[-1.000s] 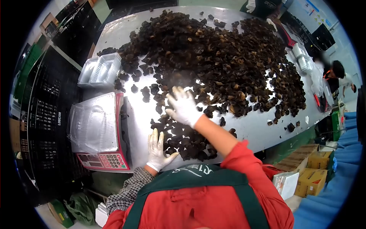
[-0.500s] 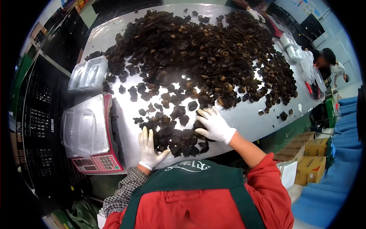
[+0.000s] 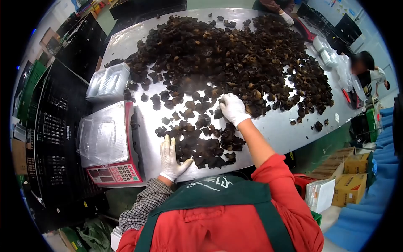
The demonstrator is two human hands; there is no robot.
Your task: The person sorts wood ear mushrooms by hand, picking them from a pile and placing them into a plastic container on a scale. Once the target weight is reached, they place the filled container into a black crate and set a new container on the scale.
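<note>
Dark, crinkled wood ear mushrooms lie in a large heap across the metal table. A smaller group of mushrooms is spread close to my body. My left hand, in a white glove, rests on the table at the left edge of this group, fingers stretched and thumb apart. Farther forward, my gloved right hand is at the near edge of the heap with its fingers curled down. Whatever lies under those fingers is hidden.
Left of the mushrooms stands a red scale with a clear plastic tray on it. Stacked clear trays sit behind it. Black crates line the left side. Another person's gloved hand is at the far edge.
My right hand has moved forward from the small group to the heap's edge, and its fingers have curled. My left hand stays beside the group. The view has shifted slightly.
</note>
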